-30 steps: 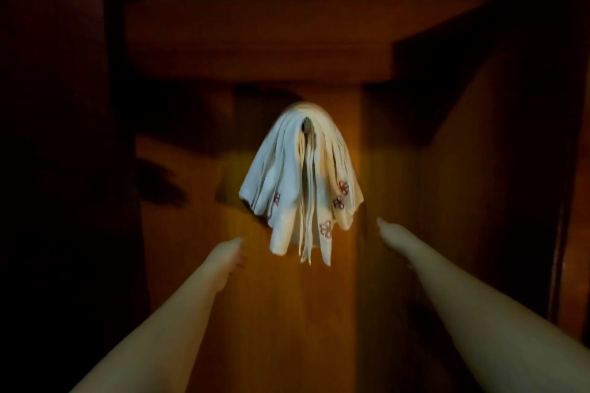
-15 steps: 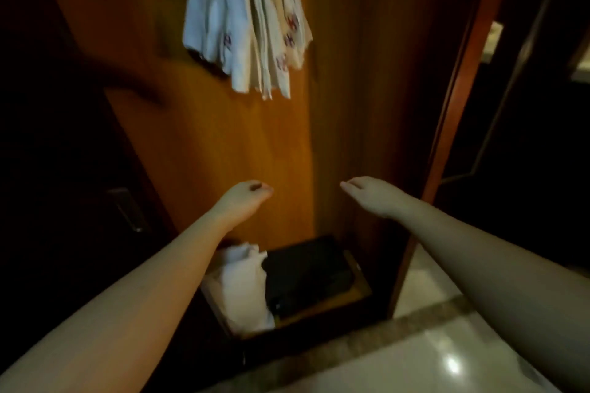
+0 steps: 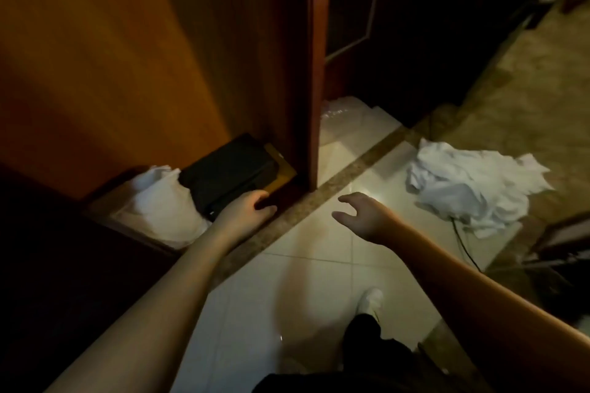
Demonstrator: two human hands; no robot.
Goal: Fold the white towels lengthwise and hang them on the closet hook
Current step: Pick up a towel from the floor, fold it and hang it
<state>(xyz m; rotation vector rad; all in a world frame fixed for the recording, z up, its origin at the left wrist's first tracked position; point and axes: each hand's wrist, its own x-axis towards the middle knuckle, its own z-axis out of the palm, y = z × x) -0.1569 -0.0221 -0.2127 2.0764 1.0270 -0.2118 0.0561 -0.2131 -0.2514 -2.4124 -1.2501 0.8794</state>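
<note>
Closest to the camera is a dark trouser leg (image 3: 364, 341) with a white shoe (image 3: 370, 297) on the pale tile floor (image 3: 287, 313). Both bare arms reach out over it. The left hand (image 3: 244, 212) hangs low by the closet's bottom edge, fingers loosely curled with nothing in them. The right hand (image 3: 364, 214) is out over the tiles, fingers spread and bent a bit, also holding nothing. Just past the left hand, on the closet floor, there's a black bag (image 3: 230, 172) with a white bundle (image 3: 162, 204) right next to it on the left. Off to the right, well away from both hands, a crumpled pile of white towels (image 3: 469, 188) lies on the floor near the brown strip (image 3: 348, 169). The wooden closet wall (image 3: 127, 57) fills the back.
</note>
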